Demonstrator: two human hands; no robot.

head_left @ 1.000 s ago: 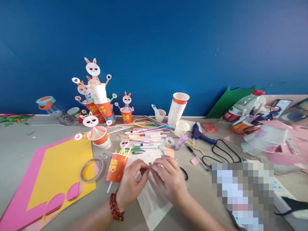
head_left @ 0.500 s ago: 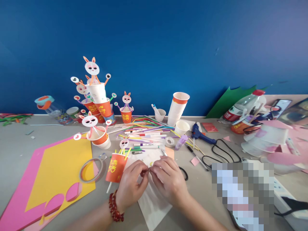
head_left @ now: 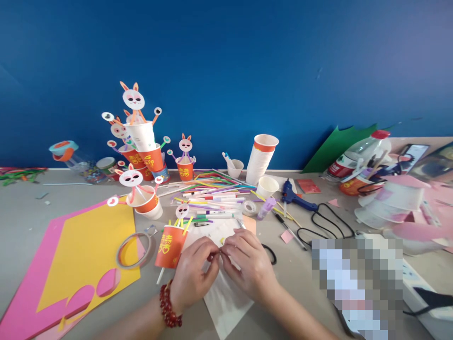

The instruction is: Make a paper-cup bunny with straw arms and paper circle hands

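My left hand (head_left: 198,268) and my right hand (head_left: 249,264) meet fingertip to fingertip above a white paper sheet (head_left: 226,309). Both are closed in a pinch, and whatever lies between the fingertips is too small and hidden to name. A red bead bracelet (head_left: 166,304) circles my left wrist. Just left of that hand a red paper cup (head_left: 170,248) leans, with yellow-green strips and a small white rabbit face (head_left: 182,210) at its rim. A white stick (head_left: 160,276) shows under the cup.
Pink and yellow card (head_left: 95,236) with a tape roll (head_left: 132,250) lies left. Behind are finished rabbit cups (head_left: 141,198), markers (head_left: 215,215) and stacked paper cups (head_left: 260,163). A blue glue gun (head_left: 293,198), its black cable (head_left: 329,226) and a pen (head_left: 290,231) lie right.
My hands stay pinched together in almost the same place, with only a slight shift of the fingers. The surrounding things have not visibly moved.
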